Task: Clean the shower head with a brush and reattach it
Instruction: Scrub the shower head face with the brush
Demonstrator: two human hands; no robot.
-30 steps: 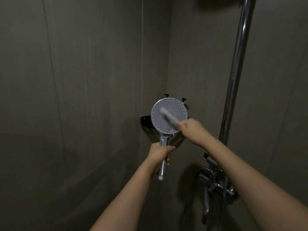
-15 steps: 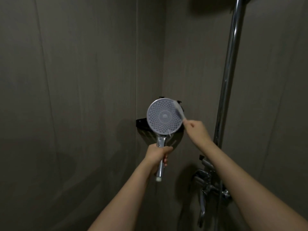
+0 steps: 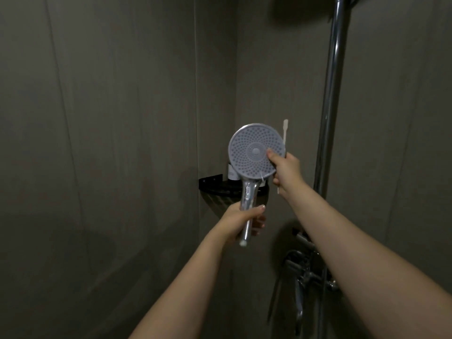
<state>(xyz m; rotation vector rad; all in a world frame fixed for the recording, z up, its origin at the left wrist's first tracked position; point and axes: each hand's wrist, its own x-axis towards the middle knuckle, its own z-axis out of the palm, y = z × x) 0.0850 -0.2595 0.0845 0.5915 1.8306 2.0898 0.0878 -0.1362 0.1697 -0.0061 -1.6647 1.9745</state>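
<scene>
Corner shelf (image 3: 211,181): a black bracket fixed in the wall corner, at about 9 o'clock from the handle; something white sits on it, mostly hidden behind the head.
Left hand (image 3: 241,220): wrapped closed around the lower part of the chrome handle, thumb laid across the front; the grip sits low, close to the handle's end.
Shower head (image 3: 252,152): held up in front of the corner, detached from any holder, round nozzle face turned toward the camera, handle pointing to about 6 o'clock.
Slip risk: with the grip so far down a shiny and possibly wet handle, the heavy head could twist or drop if the other hand pushes hard.
Right hand (image 3: 286,171): at 4 o'clock on the nozzle face, thumb pressed on the face, fingers curled behind the rim, the brush pinched in the same fist.
Brush (image 3: 285,133): thin and white, standing up toward 12 o'clock just beside the rim, its tip off the nozzles; the tail pokes out below the hand.
Brush risk: one hand doing two jobs could let the thin brush slide out and fall.
Rail (image 3: 331,106): chrome pole at 3 o'clock of the head, near the right forearm; an elbow swing could knock it.
Tap (image 3: 303,267): mixer below at 5 o'clock, where a dropped head would likely strike.
</scene>
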